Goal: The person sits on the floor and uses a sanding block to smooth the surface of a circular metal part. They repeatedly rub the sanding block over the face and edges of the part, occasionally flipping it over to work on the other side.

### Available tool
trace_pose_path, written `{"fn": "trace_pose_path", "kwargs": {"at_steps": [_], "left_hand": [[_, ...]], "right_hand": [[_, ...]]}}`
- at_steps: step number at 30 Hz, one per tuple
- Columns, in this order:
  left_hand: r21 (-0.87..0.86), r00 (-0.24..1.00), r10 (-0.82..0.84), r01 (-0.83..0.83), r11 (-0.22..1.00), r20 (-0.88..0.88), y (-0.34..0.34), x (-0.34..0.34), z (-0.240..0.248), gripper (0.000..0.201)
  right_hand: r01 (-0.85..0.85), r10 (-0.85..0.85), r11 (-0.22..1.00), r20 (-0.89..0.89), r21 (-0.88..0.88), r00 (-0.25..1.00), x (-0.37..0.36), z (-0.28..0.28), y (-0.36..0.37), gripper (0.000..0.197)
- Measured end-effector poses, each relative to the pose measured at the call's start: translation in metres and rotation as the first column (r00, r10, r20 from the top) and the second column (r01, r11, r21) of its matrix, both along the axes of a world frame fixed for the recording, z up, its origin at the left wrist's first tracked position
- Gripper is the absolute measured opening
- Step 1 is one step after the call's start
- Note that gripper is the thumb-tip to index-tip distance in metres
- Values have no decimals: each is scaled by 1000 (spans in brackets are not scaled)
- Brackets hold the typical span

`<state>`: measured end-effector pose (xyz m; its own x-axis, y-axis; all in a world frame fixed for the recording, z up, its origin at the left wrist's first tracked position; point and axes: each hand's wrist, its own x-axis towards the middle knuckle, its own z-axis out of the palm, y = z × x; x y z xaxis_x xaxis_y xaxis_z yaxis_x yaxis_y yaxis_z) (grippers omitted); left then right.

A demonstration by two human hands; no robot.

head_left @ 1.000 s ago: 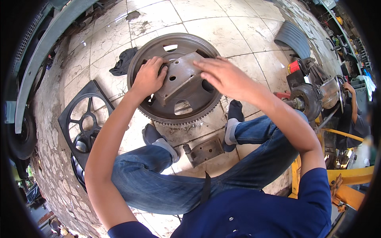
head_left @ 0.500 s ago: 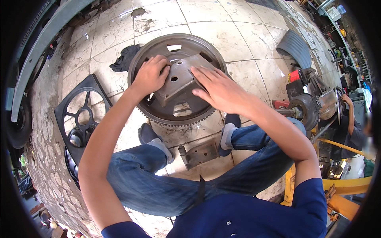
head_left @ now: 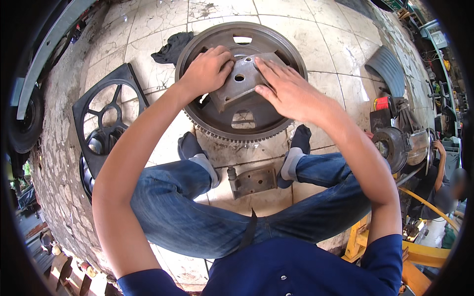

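A large dark steel flywheel (head_left: 291,56) with teeth along its near rim lies on the floor in front of my feet. Across it rests a thick grey metal plate (head_left: 230,92) with drilled holes. My left hand (head_left: 210,70) curls its fingers at the plate's left end; the fingertips are partly hidden. On the plate's right side lies my right hand (head_left: 289,91), palm down with fingers stretched out. Between my feet sits a smaller metal bracket (head_left: 259,181) with holes and a bolt-like stud at its left end.
To the left stands a black fan-shaped frame (head_left: 84,111). A dark cloth (head_left: 170,48) lies beyond the flywheel. At right are a curved ribbed grey sheet (head_left: 386,71), an axle-like assembly (head_left: 392,145), a yellow metal stand (head_left: 358,239) and another person's arm (head_left: 439,163).
My view has shifted, so the flywheel, plate and hands appear higher and farther right. Both hands stay on the plate, with little visible movement over it.
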<state>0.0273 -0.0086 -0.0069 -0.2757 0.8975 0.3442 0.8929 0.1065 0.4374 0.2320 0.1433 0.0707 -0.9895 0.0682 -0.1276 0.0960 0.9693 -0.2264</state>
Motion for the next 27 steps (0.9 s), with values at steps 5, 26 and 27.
{"fn": "trace_pose_path", "kwargs": {"at_steps": [5,26,27], "left_hand": [[11,998,16,-15,1000,-53,-5,-2,-3,17],[-29,995,4,-7,1000,-101,2,-1,0,20],[-25,996,3,-5,1000,-90,-1,0,-2,19]], "right_hand": [[-23,26,998,54,-63,998,16,15,-10,67],[129,-133,986,-36,-102,990,-20,-10,-6,59],[118,-124,988,-50,-101,991,-15,-10,-11,59]]}}
